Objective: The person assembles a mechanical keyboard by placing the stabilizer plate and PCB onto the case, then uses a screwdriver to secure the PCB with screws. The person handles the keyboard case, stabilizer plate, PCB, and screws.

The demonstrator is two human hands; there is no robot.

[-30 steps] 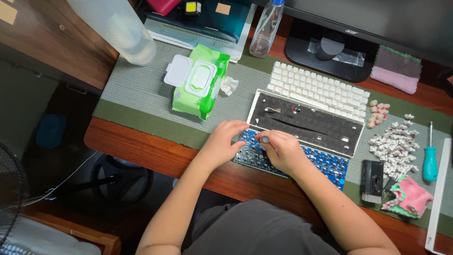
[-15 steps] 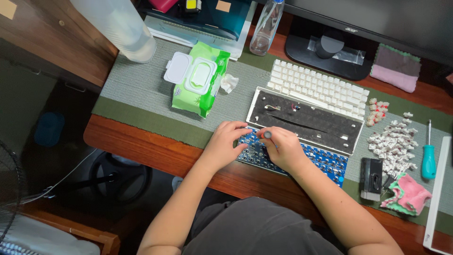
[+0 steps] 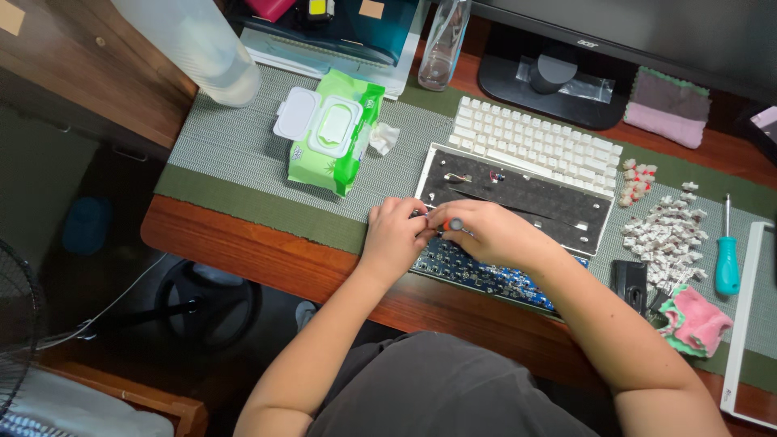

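Keyboard circuit board [image 3: 486, 275] lies lengthwise beneath both hands; left hand [image 3: 396, 235] steadies it, right hand [image 3: 486, 235] pinches a small tool [image 3: 455, 224].

Item count, desk [image 3: 243, 243] surface, by kind.
Two hands: left hand [image 3: 396, 235], right hand [image 3: 490, 235]. One white keycap set [image 3: 534, 146]; one empty keyboard case [image 3: 518, 198]; one blue circuit board [image 3: 486, 275]. One green wipes pack [image 3: 332, 129]; one crumpled wipe [image 3: 384, 137]. One teal-handled screwdriver [image 3: 727, 257]. Two cloths: pink cloth [image 3: 696, 320], folded cloth [image 3: 668, 105]. One clear bottle [image 3: 441, 40]. One loose heap of switches [image 3: 664, 235], too many and too small to count.
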